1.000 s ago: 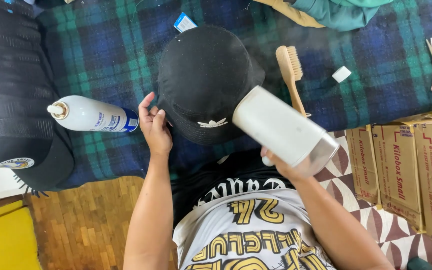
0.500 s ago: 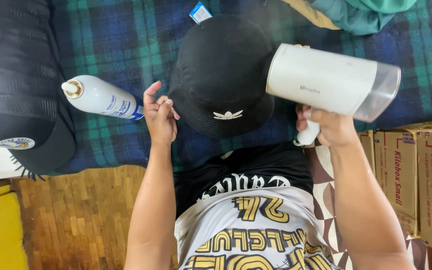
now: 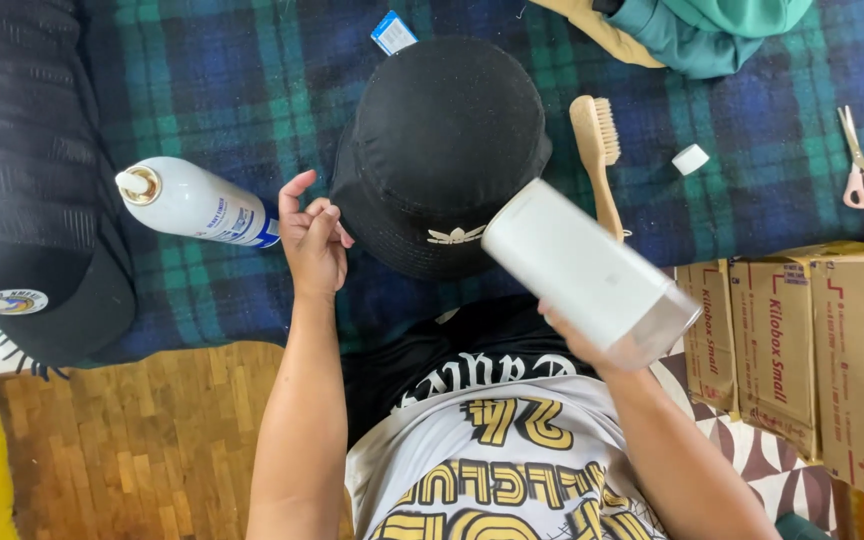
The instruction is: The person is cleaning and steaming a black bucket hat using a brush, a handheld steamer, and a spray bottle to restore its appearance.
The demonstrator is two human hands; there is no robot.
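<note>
A black bucket hat [image 3: 442, 140] with a small pale emblem lies on a blue and green plaid blanket [image 3: 222, 90]. My left hand [image 3: 310, 240] pinches the hat's brim at its left edge. My right hand [image 3: 577, 335] grips the handle of a white hand-held steamer [image 3: 587, 270], whose nozzle end points at the hat's lower right brim. The right hand is mostly hidden behind the steamer body.
A white spray can [image 3: 192, 202] lies left of the hat. A wooden brush [image 3: 600, 150], a small white cap [image 3: 690, 159] and pink scissors [image 3: 860, 170] lie to the right. Cardboard boxes [image 3: 812, 340] stand at right; a black cap [image 3: 42, 290] sits at left.
The steamer swung up level to the right of the hat half a second ago, then came back down, tilted toward the hat's lower right brim. My left hand stayed at the brim.
</note>
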